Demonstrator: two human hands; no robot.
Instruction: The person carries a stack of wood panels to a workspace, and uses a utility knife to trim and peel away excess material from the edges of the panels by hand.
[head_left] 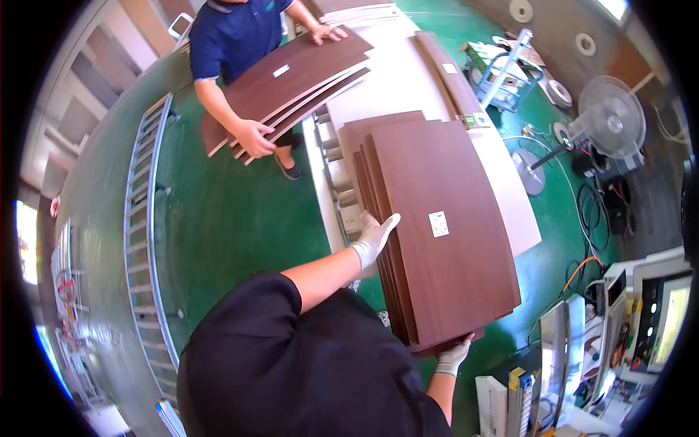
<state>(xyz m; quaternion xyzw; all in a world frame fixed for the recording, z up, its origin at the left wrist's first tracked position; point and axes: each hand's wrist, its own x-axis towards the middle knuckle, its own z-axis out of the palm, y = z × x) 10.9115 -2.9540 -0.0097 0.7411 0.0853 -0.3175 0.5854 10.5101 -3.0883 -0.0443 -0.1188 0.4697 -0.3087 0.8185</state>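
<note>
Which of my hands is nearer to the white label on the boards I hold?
Left. The left hand holds the left side of the board stack, about level with the white label; the right hand holds the stack's near end, farther away.

The pale worktop carries a long brown board along its right edge and a pile of pale-edged panels at its far end. A stack of brown panels reaches over its near part; how much rests there is hidden. The green floor bears a ladder-like metal frame left of the worktop, and a pedestal fan and blue cart right of it.
</note>
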